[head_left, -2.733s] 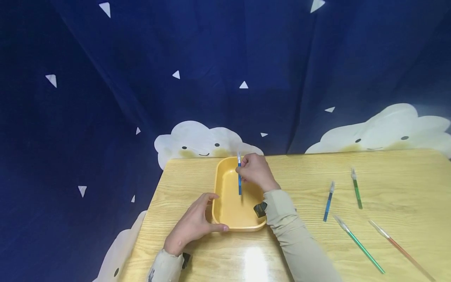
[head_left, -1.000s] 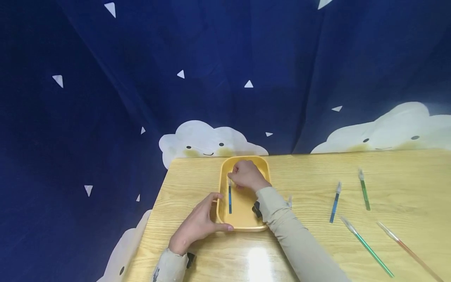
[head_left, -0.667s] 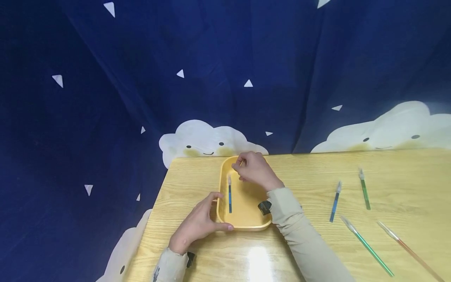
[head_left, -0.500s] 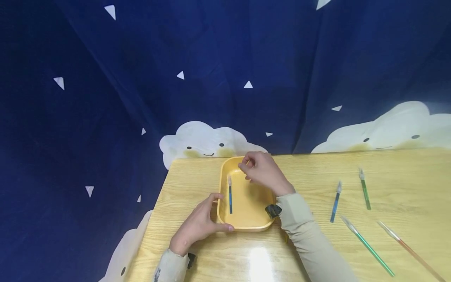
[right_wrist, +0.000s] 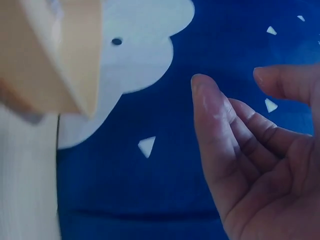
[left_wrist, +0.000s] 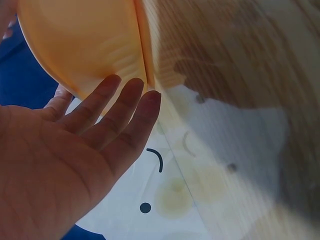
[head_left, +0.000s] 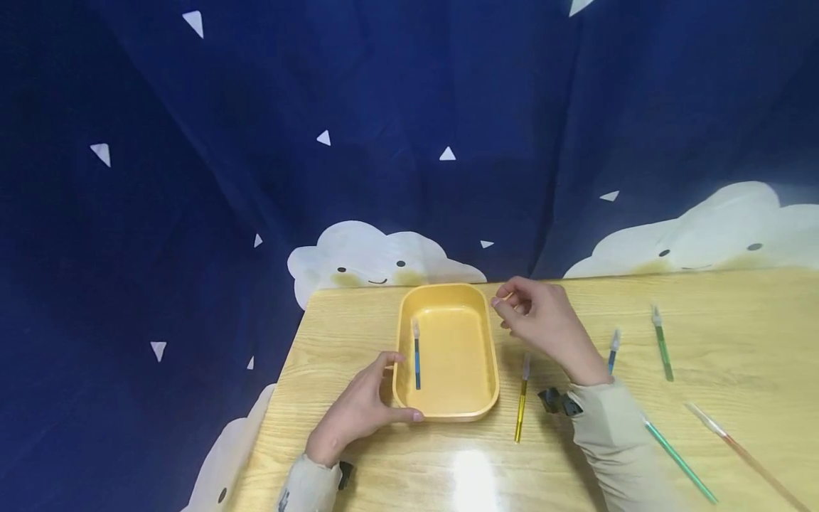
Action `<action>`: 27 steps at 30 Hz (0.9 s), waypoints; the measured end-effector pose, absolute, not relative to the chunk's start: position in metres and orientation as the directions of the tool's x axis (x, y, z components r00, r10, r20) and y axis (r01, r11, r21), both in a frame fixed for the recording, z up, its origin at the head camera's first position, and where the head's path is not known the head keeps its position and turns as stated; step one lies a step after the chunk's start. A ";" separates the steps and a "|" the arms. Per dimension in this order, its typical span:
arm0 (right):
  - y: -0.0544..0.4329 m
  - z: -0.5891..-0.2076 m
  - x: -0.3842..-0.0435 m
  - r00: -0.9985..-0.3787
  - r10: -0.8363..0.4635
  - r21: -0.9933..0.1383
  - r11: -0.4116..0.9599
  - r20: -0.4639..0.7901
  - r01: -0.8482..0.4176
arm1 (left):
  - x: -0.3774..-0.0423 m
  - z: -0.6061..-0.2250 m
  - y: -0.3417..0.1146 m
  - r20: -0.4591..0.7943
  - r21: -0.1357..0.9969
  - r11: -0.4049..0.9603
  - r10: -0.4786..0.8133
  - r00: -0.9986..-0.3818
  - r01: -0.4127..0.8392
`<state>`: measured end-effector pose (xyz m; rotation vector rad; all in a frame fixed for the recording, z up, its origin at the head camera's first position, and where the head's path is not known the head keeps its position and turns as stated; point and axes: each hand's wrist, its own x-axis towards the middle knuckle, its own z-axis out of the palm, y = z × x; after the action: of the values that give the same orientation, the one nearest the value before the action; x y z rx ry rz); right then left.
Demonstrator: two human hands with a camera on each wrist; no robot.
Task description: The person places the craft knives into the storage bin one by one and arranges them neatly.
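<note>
My left hand (head_left: 358, 409) rests at the near left corner of a yellow tray (head_left: 495, 384). Its thumb lies at the front wall and its fairly straight fingers touch the left side, as the left wrist view also shows. Inside the tray, along the left side, lies a slim blue pen-like tool (head_left: 417, 363) with a clear tip. My right hand (head_left: 544, 320) is raised just right of the tray's far end. In the right wrist view its thumb and index finger stand apart, with nothing between them. Below this hand lies a yellow pen-like tool (head_left: 521, 409) with a clear tip.
Right of the hands on the wooden table (head_left: 358, 320) lie a blue tool (head_left: 613, 350), a short green tool (head_left: 662, 348), a long green one (head_left: 678, 459) and a long orange one (head_left: 742, 455). A dark blue curtain (head_left: 384, 185) hangs behind the table.
My right hand lowered the blue tool into the tray, let go and moved up and right, out of the tray. The yellow tool came into view. My left hand stayed at the corner.
</note>
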<state>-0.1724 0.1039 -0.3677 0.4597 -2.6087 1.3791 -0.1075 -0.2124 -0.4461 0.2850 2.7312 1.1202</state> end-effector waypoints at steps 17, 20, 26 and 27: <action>0.203 -0.377 -0.182 -0.937 -0.038 -0.668 0.691 0.348 -0.276 | -0.108 -0.448 -0.212 -0.087 0.700 0.705 0.248 -0.965 0.118; 0.224 -0.379 -0.181 -0.947 0.003 -0.676 0.701 0.322 -0.228 | -0.108 -0.447 -0.213 -0.091 0.696 0.709 0.243 -0.966 0.113; 0.263 -0.383 -0.180 -0.962 0.072 -0.638 0.761 0.263 -0.118 | -0.107 -0.447 -0.212 -0.089 0.700 0.704 0.247 -0.965 0.116; 0.269 -0.384 -0.180 -0.962 0.081 -0.622 0.777 0.260 -0.102 | -0.107 -0.447 -0.212 -0.087 0.700 0.704 0.249 -0.965 0.118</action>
<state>-0.1803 0.2692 -0.3841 0.0163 -2.6980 0.9671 -0.1073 -0.2122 -0.4468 0.2974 2.7358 1.1052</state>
